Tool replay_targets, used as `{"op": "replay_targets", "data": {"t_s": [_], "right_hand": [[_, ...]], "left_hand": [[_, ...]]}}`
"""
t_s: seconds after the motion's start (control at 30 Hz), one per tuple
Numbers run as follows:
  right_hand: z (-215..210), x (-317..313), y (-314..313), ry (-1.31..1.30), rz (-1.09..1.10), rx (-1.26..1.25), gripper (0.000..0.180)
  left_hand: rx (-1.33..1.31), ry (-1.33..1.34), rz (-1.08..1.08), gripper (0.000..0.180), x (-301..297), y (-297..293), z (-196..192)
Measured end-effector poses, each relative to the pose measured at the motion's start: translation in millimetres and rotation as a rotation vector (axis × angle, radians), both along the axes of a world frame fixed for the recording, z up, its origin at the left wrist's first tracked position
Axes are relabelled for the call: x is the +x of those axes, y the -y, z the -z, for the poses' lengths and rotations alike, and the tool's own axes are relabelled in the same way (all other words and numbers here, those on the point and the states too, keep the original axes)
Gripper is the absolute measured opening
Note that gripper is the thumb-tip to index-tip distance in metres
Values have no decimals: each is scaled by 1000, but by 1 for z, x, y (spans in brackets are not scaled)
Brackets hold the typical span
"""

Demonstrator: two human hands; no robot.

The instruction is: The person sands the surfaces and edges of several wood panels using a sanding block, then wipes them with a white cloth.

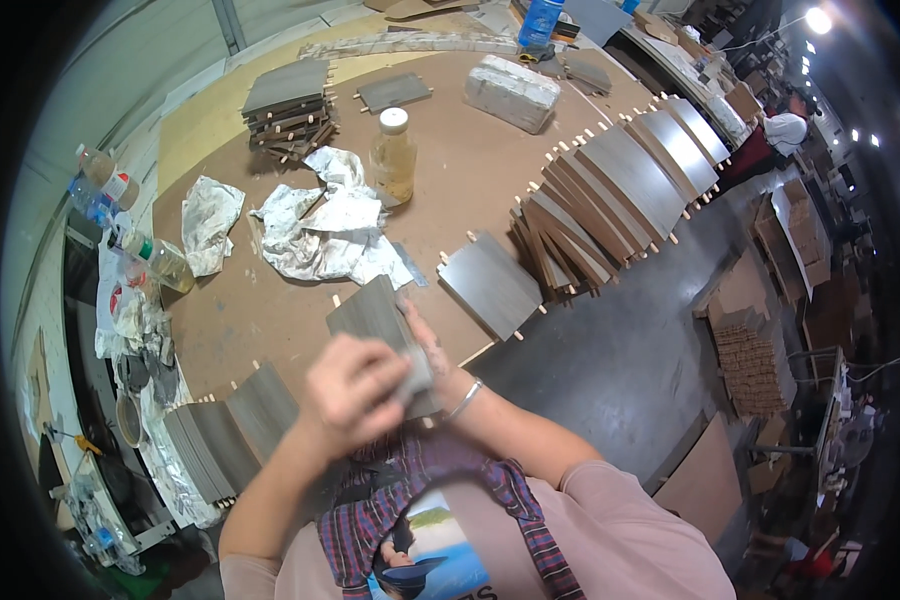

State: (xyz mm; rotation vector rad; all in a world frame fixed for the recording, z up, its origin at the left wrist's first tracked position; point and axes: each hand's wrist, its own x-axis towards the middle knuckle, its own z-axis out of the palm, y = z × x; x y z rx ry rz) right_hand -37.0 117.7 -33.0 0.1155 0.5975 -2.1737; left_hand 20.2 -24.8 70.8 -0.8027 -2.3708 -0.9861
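A grey wood-grain panel (375,312) with light wooden dowels at its ends stands tilted in front of my chest. My right hand (428,340), a bracelet at its wrist, supports the panel along its right edge. My left hand (355,390) is closed and smeared by motion over the panel's lower part. A small pale grey thing (415,372) is gripped in it, too blurred to name. Just beyond, a similar panel (490,285) lies at the table's right edge. To my left, several panels (210,445) lean together in a row.
The brown table (450,130) carries crumpled white cloths (335,235), a bottle of yellowish liquid (394,165), a panel stack (288,100) and a wrapped block (511,93). A long row of doweled panels (635,175) lines its right edge. Bottles (155,258) stand left. Another person (785,130) is far right.
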Motion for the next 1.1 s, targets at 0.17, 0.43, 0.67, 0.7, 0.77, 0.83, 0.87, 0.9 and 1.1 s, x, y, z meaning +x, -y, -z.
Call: {"op": "replay_targets", "data": {"t_s": [0.17,0.43,0.67,0.7,0.77,0.83,0.87,0.9,1.1], "right_hand": [[-9,-12,2,-32,-8,27,55],[8,-26,4,10,4,11,63],[-12,-16,-8,32,14,-145,66],[-12,-12,-10,-7,28,-159,68],[-11,-5,-14,-80,49,-185,72],[-5,-5,-19,-25,-2,-152,81],[-4,-4,-19,-39,-20,-157,82],[-4,-4,-20,-53,-37,-162,83],[-4,-2,-35,-90,-105,-110,94]], "left_hand": [[51,90,102,38,13,-2,3],[-70,80,211,39,20,-5,1],[347,281,-339,39,3,25,15],[488,402,-414,37,0,26,17],[483,438,-440,36,-4,18,15],[472,371,-408,36,-8,3,9],[400,262,-357,36,-11,0,11],[373,214,-347,37,-12,-5,10],[323,225,-447,35,-32,10,11]]}}
